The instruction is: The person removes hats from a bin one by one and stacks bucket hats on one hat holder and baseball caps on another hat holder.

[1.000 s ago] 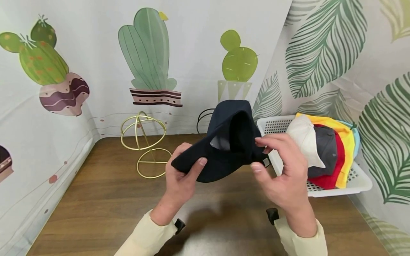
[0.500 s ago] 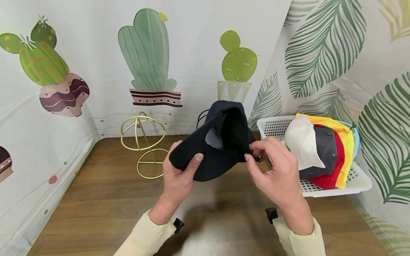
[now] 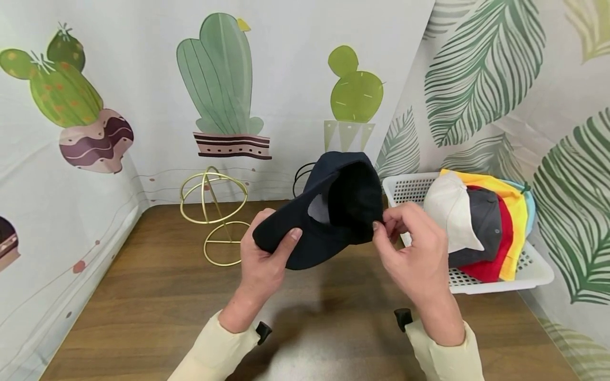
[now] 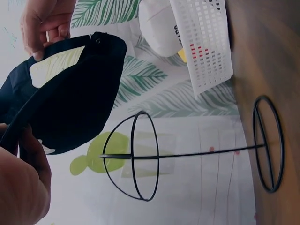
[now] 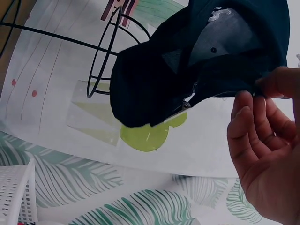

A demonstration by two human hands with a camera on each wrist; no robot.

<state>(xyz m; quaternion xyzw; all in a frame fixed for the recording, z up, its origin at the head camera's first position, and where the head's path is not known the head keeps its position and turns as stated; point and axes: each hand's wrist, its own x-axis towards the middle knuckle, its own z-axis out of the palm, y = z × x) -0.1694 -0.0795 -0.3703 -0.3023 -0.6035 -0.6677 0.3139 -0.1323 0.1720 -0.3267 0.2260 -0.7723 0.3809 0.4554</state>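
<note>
A navy baseball cap (image 3: 316, 238) is held above the table, tilted so its dark hollow inside and a paler lining patch face the head camera. My left hand (image 3: 265, 262) grips the brim, thumb on the side facing me. At the opposite rim, my right hand (image 3: 415, 248) pinches the edge between thumb and fingertips. The right wrist view shows the cap (image 5: 154, 84) from another side, with a small buckle (image 5: 186, 106) on its rear strap. Behind the cap stands a black wire hat stand (image 4: 133, 156), largely covered by it in the head view.
A gold wire hat stand (image 3: 224, 242) stands at the back left of the wooden table (image 3: 162, 307). On the right, a white perforated basket (image 3: 495, 288) holds a white cap (image 3: 450, 211), a dark grey cap (image 3: 487, 225) and red, yellow and light blue ones. A printed cloth hangs behind.
My right hand has come in from beside the cap and taken the rim between thumb and fingers. The cap's opening now shows wider; my left hand keeps its hold on the brim.
</note>
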